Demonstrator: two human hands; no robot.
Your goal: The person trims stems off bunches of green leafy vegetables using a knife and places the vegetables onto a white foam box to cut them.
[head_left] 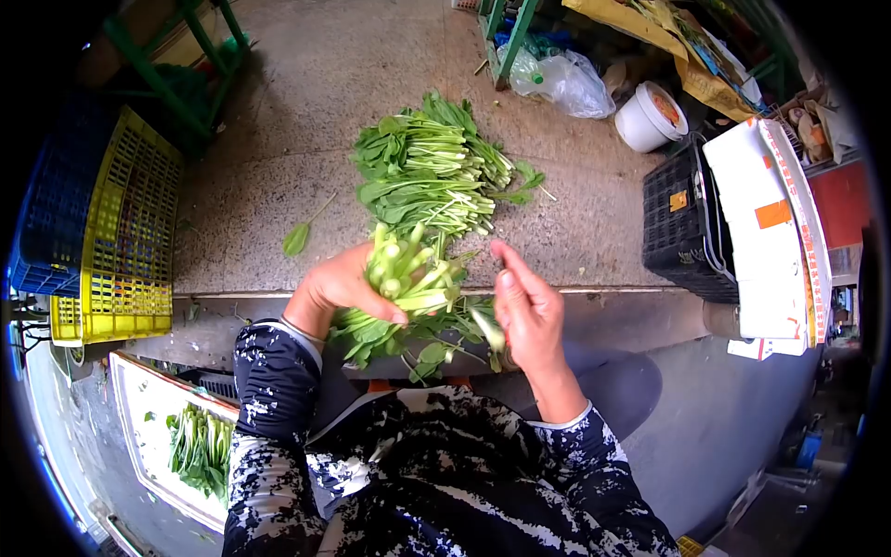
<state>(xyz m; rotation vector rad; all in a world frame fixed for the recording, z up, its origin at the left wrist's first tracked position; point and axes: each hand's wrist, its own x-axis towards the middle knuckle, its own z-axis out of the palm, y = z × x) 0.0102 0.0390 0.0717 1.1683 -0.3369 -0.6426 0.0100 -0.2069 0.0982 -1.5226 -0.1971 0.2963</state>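
Note:
My left hand (345, 284) is closed around a bunch of leafy greens (399, 269). The thick, pale cut stems point up and to the right, and the leaves hang below my fingers. To the right of the bunch, my right hand (529, 311) has its index finger and thumb held apart; its lower fingers are partly hidden. A blurred pale stem piece (487, 330) is beside my right palm, apparently loose. Beyond my hands, a pile of leafy greens (432, 167) lies on the concrete surface, stems to the right. Loose leaves (432, 357) lie below the held bunch.
A single leaf (296, 239) lies left of the pile. Yellow (130, 223) and blue crates (56, 195) stand at left, above a white box (153, 455) holding greens. At right are a black crate (682, 218), a foam box (756, 232) and a white bucket (640, 123).

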